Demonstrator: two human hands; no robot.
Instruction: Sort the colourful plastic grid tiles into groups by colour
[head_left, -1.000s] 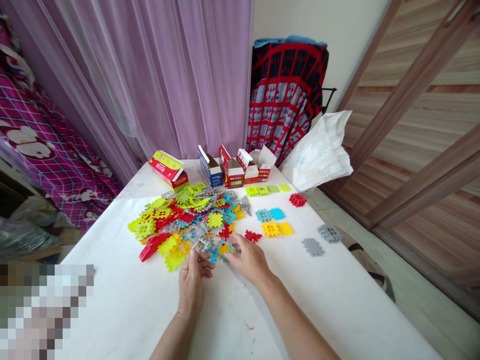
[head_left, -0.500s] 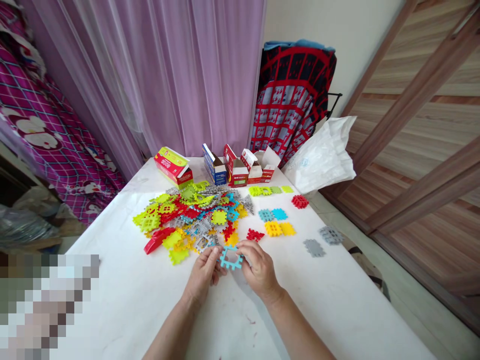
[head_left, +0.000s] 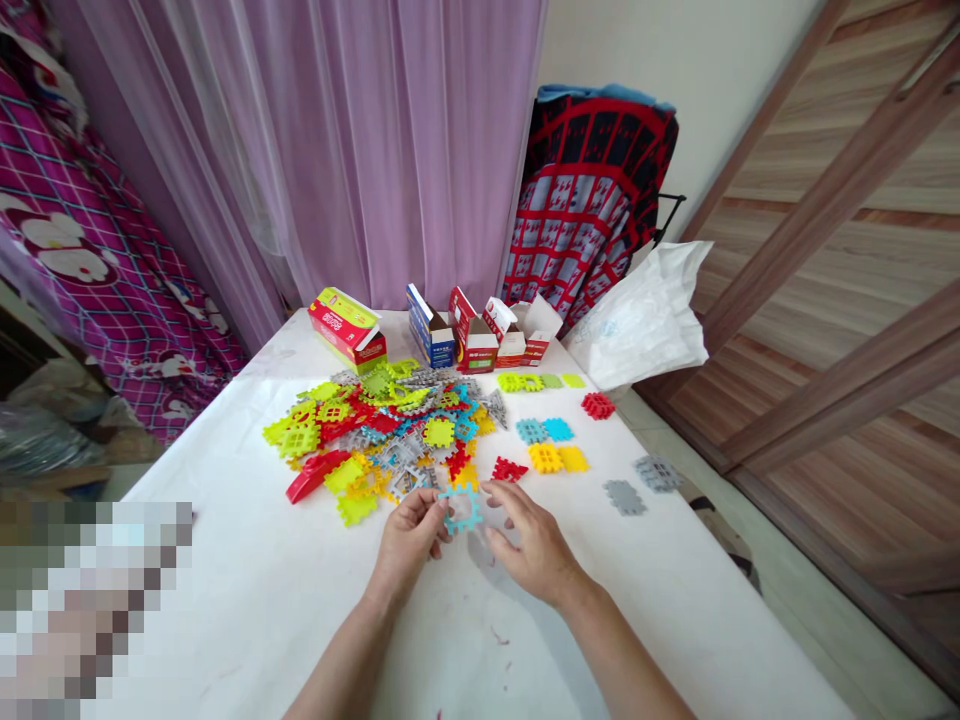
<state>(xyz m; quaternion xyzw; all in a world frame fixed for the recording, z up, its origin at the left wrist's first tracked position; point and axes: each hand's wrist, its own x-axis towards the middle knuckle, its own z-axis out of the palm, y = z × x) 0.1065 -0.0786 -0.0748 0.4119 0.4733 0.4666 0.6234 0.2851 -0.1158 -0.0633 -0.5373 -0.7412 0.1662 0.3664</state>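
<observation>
The left hand (head_left: 411, 540) pinched the left edge of 1 light-blue toothed frame (head_left: 465, 526) between thumb and fingers, holding it up over the white table (head_left: 247, 580). The right hand (head_left: 538, 542) was empty, its fingers parted and curved just beside the frame's right edge, with no clear contact. Beyond and to the right of the right fingers, pieces lay apart in 5 colours: green (head_left: 520, 383), red (head_left: 598, 405), blue (head_left: 531, 431), yellow (head_left: 545, 459) and grey (head_left: 625, 497). Nearer those fingertips lay 1 red triangular cluster (head_left: 509, 469). Just past the left fingers spread a large mixed heap (head_left: 386, 425); by its bulk, only a small share seemed set out by colour, and most was left jumbled.
</observation>
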